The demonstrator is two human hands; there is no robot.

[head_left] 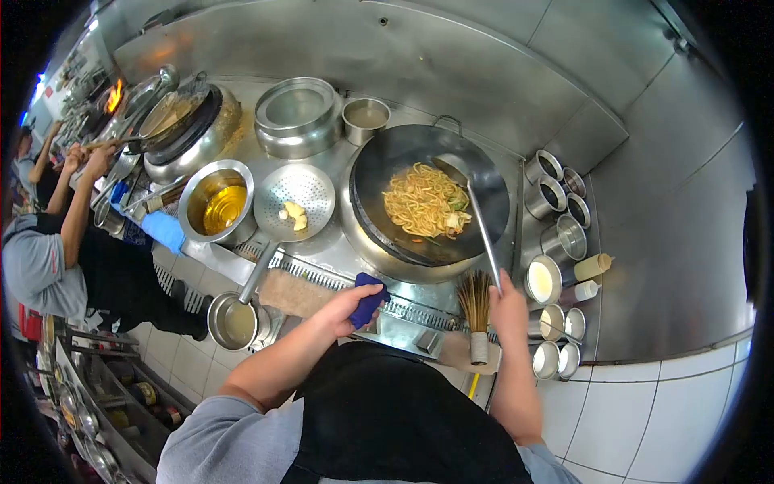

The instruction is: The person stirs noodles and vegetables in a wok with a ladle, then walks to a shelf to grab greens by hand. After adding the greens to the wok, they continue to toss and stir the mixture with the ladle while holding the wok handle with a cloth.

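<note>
Noodles [426, 202] lie in a black wok [387, 157] on the burner ahead of me. My right hand [508, 302] is closed around the handle of a metal ladle [482, 222], whose bowl rests in the wok by the noodles' upper right edge. In my left hand [353, 309] is a folded dark blue cloth [371, 300], held near the stove's front edge, lower left of the wok. A bamboo brush [476, 310] stands between my two hands, closer to the right one.
A perforated strainer [302, 189] with yellow pieces and a pot of oil [193, 198] are left of the wok. Metal containers [556, 238] and squeeze bottles [592, 268] line the right side. A co-worker [64, 258] handles another wok at far left.
</note>
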